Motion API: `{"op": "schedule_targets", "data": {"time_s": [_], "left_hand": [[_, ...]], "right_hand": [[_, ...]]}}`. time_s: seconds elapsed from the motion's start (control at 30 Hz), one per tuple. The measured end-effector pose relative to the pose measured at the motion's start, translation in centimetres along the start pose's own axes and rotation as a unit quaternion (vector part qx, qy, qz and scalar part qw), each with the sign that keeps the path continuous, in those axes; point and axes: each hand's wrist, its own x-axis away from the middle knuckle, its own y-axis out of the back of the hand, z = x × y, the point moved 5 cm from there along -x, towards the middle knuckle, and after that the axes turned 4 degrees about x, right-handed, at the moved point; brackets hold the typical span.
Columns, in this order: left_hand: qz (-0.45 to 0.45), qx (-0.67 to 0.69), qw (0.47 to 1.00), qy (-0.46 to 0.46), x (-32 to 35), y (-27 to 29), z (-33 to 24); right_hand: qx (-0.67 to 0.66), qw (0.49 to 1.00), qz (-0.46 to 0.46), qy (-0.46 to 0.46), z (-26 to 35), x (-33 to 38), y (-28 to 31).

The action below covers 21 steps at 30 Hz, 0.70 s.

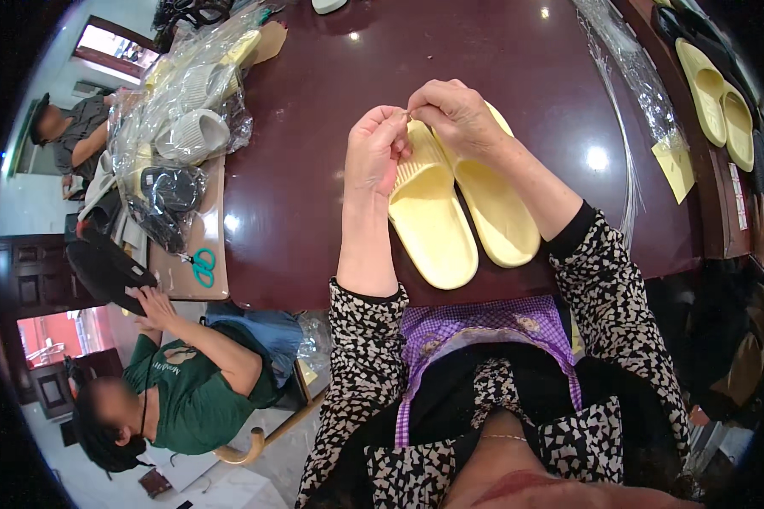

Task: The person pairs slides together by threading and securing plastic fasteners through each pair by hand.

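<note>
While our left hand (373,153) and right hand (458,114) pinch something tiny together above the pale yellow slippers (458,208) lying paired on the near desk (314,127), bagged slippers (187,110) pile up at the far left; this pair looks unbagged yet.

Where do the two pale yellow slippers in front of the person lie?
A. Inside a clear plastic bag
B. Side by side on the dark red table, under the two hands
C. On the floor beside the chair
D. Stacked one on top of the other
B: the pale yellow slippers lie side by side on the dark red table, below the left hand and right hand.
</note>
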Motion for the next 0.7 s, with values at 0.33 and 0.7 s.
{"op": "schedule_targets", "data": {"time_s": [0.33,0.7], "left_hand": [[-0.076,-0.010,0.992,-0.102,0.0,0.7,-1.1],[-0.129,-0.112,0.982,-0.081,-1.3,2.6,-0.8]], "right_hand": [[-0.095,0.989,-0.093,-0.058,3.3,-0.6,5.5],[-0.496,0.854,0.047,0.149,16.4,3.3,15.0]]}}
